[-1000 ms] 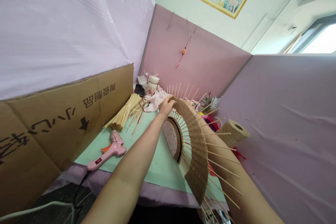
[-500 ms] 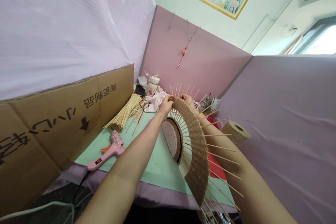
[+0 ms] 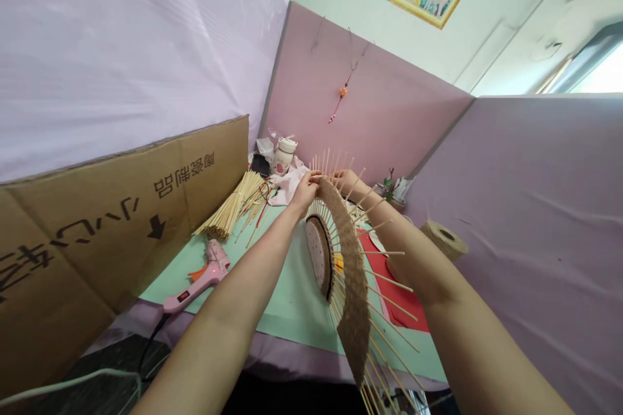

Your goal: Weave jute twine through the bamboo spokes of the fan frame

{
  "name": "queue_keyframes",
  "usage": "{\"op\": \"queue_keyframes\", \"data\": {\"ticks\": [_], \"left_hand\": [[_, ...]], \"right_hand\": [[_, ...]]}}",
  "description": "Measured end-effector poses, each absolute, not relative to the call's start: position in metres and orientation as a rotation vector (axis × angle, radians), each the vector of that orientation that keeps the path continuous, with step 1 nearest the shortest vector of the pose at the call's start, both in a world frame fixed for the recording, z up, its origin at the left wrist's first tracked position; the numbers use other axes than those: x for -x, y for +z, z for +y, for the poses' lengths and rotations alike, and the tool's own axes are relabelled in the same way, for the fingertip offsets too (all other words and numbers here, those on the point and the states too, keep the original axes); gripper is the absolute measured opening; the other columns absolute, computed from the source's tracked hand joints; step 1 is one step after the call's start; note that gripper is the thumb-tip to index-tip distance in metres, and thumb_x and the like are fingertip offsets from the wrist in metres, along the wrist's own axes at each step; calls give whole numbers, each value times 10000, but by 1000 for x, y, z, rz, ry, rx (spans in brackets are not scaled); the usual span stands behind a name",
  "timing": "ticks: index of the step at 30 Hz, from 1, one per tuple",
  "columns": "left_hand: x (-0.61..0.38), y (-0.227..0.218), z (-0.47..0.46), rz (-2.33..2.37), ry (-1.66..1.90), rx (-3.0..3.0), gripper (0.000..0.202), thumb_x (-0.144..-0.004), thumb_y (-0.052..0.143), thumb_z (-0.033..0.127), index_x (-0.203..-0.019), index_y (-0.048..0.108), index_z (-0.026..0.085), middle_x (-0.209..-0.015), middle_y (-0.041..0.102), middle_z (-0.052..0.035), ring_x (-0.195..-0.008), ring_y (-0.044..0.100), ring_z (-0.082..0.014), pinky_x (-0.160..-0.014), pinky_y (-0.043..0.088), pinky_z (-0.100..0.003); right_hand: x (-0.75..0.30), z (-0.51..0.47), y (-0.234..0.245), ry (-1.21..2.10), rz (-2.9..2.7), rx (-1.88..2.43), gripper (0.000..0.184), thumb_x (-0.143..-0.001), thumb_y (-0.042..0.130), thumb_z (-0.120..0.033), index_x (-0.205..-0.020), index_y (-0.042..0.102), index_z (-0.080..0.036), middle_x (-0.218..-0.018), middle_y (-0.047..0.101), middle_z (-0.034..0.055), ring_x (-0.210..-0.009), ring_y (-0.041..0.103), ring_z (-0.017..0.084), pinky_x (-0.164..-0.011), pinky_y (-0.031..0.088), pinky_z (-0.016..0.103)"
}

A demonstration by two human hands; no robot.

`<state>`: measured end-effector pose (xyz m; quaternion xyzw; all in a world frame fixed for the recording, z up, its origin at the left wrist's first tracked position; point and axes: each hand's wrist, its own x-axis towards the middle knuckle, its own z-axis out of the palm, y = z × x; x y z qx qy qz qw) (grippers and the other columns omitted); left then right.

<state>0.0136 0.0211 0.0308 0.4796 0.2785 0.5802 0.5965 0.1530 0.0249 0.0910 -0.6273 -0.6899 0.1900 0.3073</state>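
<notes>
Left hand: The person's left hand point(image 3: 304, 196) is at the far end of the woven piece point(image 3: 354, 285), its grip pinching the brown band between thumb and fingers.
Right hand: The right hand point(image 3: 348, 181) is just beside it, among the far sticks; its fingertips are partly hidden, so whether its grip is closed on anything cannot be told.
Woven piece: It stands on edge over the middle of the desk point(image 3: 287, 314), curving from the hands to the near edge, between the two arms.
Sticks: Thin sticks point(image 3: 389, 280) fan out from the band's outer side, mostly to the right.
Inner panel: A pale, dotted half-round panel point(image 3: 317, 251) with a dark rim sits inside the curve.
Left side: A pink glue gun point(image 3: 202, 282) lies near a bundle of sticks point(image 3: 228, 209); cardboard point(image 3: 121, 227) with dark printing stands left of both.
Far side: A white jar point(image 3: 283, 155) is beside a crumpled pink cloth point(image 3: 289, 183).
Right side: A red sheet point(image 3: 396, 298) lies on the desk, and a roll of twine point(image 3: 444, 240) is farther back.
</notes>
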Motion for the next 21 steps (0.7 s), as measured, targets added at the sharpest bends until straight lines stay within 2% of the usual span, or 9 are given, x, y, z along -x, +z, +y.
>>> {"op": "queue_keyframes", "data": {"ticks": [3,7,11,15,18,21], "left_hand": [[-13,30,21,629,1328,-1151,472,-646,449,48,-1072,577,206,-803,552,1,-666,525,-106,-602,426,-203],[-15,29,26,658,1321,-1227,393,-667,472,77,-1019,604,194,-806,588,-8,-680,537,-120,-645,445,-237],[-22,29,29,720,1345,-1336,349,-685,481,82,-985,620,191,-823,603,-15,-736,550,-146,-723,462,-281],[-26,32,29,771,1405,-1476,348,-670,485,48,-961,629,174,-907,613,-40,-898,556,-184,-892,441,-336],[-29,33,27,788,1422,-1571,346,-664,488,36,-951,632,166,-968,620,-60,-970,549,-203,-962,413,-357],[-31,32,28,804,1418,-1641,353,-669,483,34,-963,631,162,-1009,622,-75,-985,552,-210,-971,411,-369]], "right_hand": [[-159,34,92,487,-1889,1682,532,-637,692,-658,-607,591,-136,-475,489,-3,-438,401,89,-429,295,232],[-162,42,95,364,-2014,1660,497,-684,667,-610,-627,611,-120,-507,524,9,-479,439,101,-462,317,231],[-161,46,104,197,-2183,1577,344,-779,617,-448,-731,662,-111,-649,637,47,-602,546,137,-547,387,230],[-167,53,117,-30,-2324,1521,174,-793,599,-280,-761,681,-130,-747,681,74,-703,595,170,-634,415,247],[-176,61,128,-206,-2399,1485,148,-813,574,-230,-780,682,-135,-799,684,88,-746,599,178,-674,413,256],[-182,66,139,-341,-2474,1449,171,-851,532,-212,-814,682,-136,-821,674,85,-748,584,169,-687,406,254]]}}
